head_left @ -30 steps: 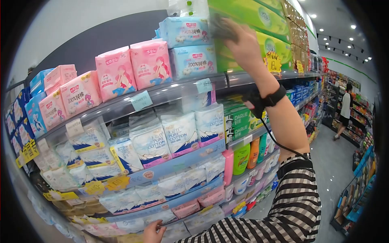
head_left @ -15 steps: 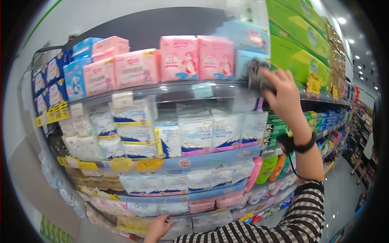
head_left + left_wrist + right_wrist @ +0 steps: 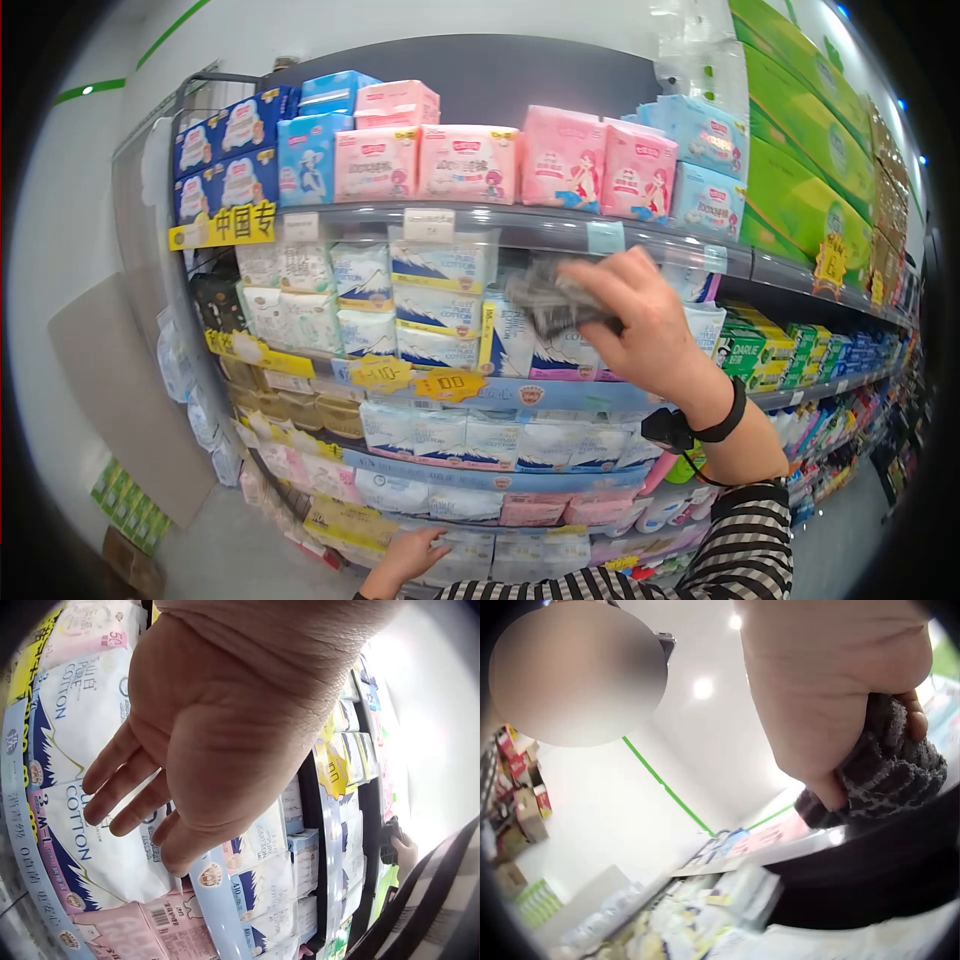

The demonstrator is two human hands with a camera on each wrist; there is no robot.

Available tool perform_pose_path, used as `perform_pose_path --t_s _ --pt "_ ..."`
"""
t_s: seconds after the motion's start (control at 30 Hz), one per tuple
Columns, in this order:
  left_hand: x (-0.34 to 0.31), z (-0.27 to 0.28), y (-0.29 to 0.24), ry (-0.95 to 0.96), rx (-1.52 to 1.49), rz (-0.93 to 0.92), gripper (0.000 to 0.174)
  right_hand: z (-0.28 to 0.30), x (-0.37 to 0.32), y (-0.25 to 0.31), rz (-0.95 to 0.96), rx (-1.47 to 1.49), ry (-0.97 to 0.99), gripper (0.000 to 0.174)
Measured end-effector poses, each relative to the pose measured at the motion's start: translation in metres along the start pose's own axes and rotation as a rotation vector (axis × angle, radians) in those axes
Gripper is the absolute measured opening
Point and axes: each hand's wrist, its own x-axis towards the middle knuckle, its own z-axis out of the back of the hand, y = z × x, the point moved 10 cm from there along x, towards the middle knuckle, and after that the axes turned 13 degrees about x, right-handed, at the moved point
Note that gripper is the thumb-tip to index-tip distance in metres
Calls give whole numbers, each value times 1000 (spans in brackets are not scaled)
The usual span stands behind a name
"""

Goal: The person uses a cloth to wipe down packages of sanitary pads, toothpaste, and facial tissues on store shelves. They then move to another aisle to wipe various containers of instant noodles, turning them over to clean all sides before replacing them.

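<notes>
My right hand (image 3: pixel 645 325) grips a bunched dark grey cloth (image 3: pixel 555 300) in front of the second shelf, just below the top shelf's edge (image 3: pixel 480 225). In the right wrist view the thumb and fingers curl round the cloth (image 3: pixel 892 769), whose surface is ribbed and fuzzy. White Pure Cotton packs (image 3: pixel 440 300) stand behind it, partly hidden. Low down, my left hand (image 3: pixel 408 558) holds nothing. Its fingers hang loosely extended in front of white packs (image 3: pixel 82 720) in the left wrist view, and the fingertips overlap one pack there.
Pink packs (image 3: pixel 468 163) and light blue packs (image 3: pixel 705 205) line the top shelf. Green boxes (image 3: pixel 800 185) are stacked to the right. Yellow price tags (image 3: pixel 450 385) stick out from the shelf edges. Toothpaste boxes (image 3: pixel 745 350) fill the shelf farther right. A grey panel (image 3: pixel 125 390) leans at left.
My right hand has brought the cloth down and leftward, from the green boxes past the light blue packs to below the top shelf's edge. The head view has turned left. The left hand stays low.
</notes>
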Motion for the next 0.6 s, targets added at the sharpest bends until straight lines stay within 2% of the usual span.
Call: perform_pose_path --t_s 0.03,0.1,0.17,0.23,0.27,0.3,0.37,0.4,0.43,0.5,0.57,0.6 --pt "-7 -1 1 -20 32 4 44 -3 7 -1 13 15 5 53" --pt "-23 -4 5 -75 0 39 45 22 17 -4 15 -364 -316 51" --pt "-45 -8 5 -131 -31 84 46 5 21 -5 -26 -379 -265 51" --pt "-66 -3 0 -90 14 165 46 -36 19 12 95 -66 31 51" --pt "-77 -2 0 -68 65 220 46 -46 15 18 100 143 100 53" --pt "-89 1 0 -83 74 250 46 -46 16 17 119 168 84 53" --pt "-110 -4 7 -29 64 314 46 -5 10 7 100 -142 -391 54" --pt "-120 -5 9 -23 97 303 44 10 11 0 48 -205 -471 56" --pt "-128 -5 15 -14 106 332 44 6 12 -11 -68 -262 -451 53" --pt "-141 4 16 -60 115 309 45 -21 18 1 -20 -289 -311 48" --pt "-153 14 22 -49 109 338 45 -58 20 18 37 112 -87 43" --pt "-157 19 31 -60 81 362 45 -63 22 25 48 145 -91 45"
